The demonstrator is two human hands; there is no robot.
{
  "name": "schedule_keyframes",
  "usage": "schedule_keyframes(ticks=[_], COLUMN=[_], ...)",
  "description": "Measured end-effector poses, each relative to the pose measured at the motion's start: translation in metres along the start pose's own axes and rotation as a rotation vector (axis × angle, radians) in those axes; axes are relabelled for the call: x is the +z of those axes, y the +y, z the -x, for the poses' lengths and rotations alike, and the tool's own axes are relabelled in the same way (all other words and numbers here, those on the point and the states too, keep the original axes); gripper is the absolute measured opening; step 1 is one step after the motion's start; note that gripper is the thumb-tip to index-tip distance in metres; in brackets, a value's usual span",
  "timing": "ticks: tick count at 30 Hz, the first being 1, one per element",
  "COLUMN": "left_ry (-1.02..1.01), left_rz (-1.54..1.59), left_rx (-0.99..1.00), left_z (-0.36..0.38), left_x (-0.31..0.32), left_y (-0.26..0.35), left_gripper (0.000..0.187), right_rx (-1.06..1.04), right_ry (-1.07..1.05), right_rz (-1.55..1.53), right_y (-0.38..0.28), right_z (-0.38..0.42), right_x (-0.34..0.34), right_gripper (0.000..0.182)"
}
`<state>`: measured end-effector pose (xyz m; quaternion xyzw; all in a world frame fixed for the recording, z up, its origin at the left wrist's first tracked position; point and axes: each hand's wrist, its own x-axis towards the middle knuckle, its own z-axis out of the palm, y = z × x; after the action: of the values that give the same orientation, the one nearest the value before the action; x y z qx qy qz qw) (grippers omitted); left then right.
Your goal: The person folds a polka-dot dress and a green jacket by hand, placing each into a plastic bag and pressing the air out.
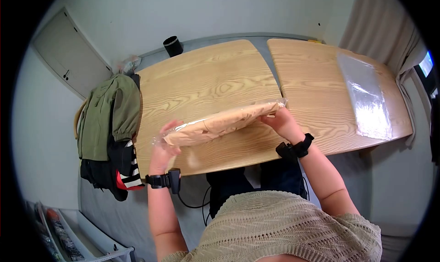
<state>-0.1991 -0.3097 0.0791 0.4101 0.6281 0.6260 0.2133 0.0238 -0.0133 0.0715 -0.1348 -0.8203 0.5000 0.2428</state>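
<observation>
A long, flat peach-coloured bundle in clear plastic wrap [224, 123] stretches between my hands, tilted over the front part of the wooden table [201, 88]. Its right end sits higher in view than its left. My left hand [166, 145] grips the left end, the fingers partly behind the plastic. At the right end my right hand [282, 122] is closed on the lower corner, thumb and fingers pinching the wrap. The bundle's contents look like soft folded cloth. Each wrist wears a black strap with a small box.
On the right-hand table [311, 92] lies a flat clear plastic bag [366, 97]. A green jacket [110, 110] and dark clothes hang over a chair at left. A black bin [173, 46] stands behind the table. A white rack [87, 239] is at lower left.
</observation>
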Motion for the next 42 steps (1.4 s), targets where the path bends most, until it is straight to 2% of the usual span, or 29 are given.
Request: schedule_keyframes(ticks=[1,2,4,5,7,9,10,12,13,16,17,18,20,22,24,25,26,28,34,42], left_ry=[-0.051,-0.052,-0.008,-0.009,0.073,0.082,0.099,0.093,0.095,0.056,0.042,0.041,0.283,0.270,0.150,0.053,0.054,-0.211,-0.224,-0.306], left_rz=[-0.080,-0.080,-0.473,-0.473,-0.207,-0.154,-0.101,-0.040,0.014,-0.027,-0.043,-0.040,-0.854,-0.830,-0.963,-0.916,-0.913,-1.152,-1.211,-1.156], left_rx=[-0.133,-0.132,-0.271,-0.274,-0.178,-0.216,-0.252,-0.267,-0.268,-0.366,-0.363,-0.377,-0.105,-0.117,0.173,0.258,0.248,0.255,0.188,0.074], left_z=[0.003,0.001,0.002,0.001,-0.006,-0.009,-0.009,-0.011,-0.013,-0.015,-0.012,-0.006,0.002,0.004,0.003,0.001,-0.005,-0.016,-0.019,-0.024], left_x=[-0.004,-0.002,0.004,0.007,0.013,0.025,0.032,0.043,0.047,0.056,0.067,0.071,0.075,0.077,0.097,0.107,0.117,0.133,0.146,0.146], left_y=[-0.011,-0.018,-0.033,-0.035,-0.038,-0.012,0.002,0.017,0.019,-0.012,-0.015,-0.016,-0.014,0.005,0.025,0.022,0.024,0.030,-0.009,-0.008], left_gripper=[0.083,0.083,0.057,0.057,0.036,0.033,0.030,0.030,0.030,0.031,0.041,0.041,0.051,0.051,0.043,0.041,0.041,0.045,0.050,0.050], right_rx=[0.025,0.050,0.030,0.010,0.019,0.037,0.050,0.308,0.268,0.397,0.412,0.422,0.428,0.020,-0.084,-0.142,-0.200,-0.241,-0.171,-0.065], right_ry=[0.006,0.009,0.042,0.075,0.154,0.349,0.348,0.288,0.290,0.319,0.316,0.325,0.327,0.419,0.344,0.259,0.172,0.113,-0.017,-0.120], right_rz=[-0.094,-0.189,-0.150,-0.112,-0.026,0.176,0.181,-0.285,-0.091,-0.249,-0.247,-0.172,-0.097,0.555,0.530,0.625,0.716,0.934,0.931,0.917], right_y=[0.004,0.007,0.014,0.008,-0.004,-0.014,-0.020,-0.052,-0.041,-0.038,-0.028,-0.013,-0.004,-0.021,-0.032,-0.035,-0.040,-0.041,-0.011,-0.016], right_z=[0.000,0.000,-0.001,0.000,0.007,0.013,0.018,0.024,0.025,0.030,0.036,0.042,0.048,0.066,0.070,0.065,0.059,0.051,0.040,0.034], right_x=[0.002,0.004,0.007,0.008,0.006,0.006,0.002,-0.009,-0.012,-0.014,-0.013,-0.011,-0.010,-0.006,0.010,0.019,0.027,0.041,0.047,0.047], right_gripper=[0.027,0.025,0.023,0.021,0.019,0.017,0.017,0.023,0.026,0.031,0.031,0.035,0.041,0.049,0.043,0.042,0.042,0.044,0.047,0.048])
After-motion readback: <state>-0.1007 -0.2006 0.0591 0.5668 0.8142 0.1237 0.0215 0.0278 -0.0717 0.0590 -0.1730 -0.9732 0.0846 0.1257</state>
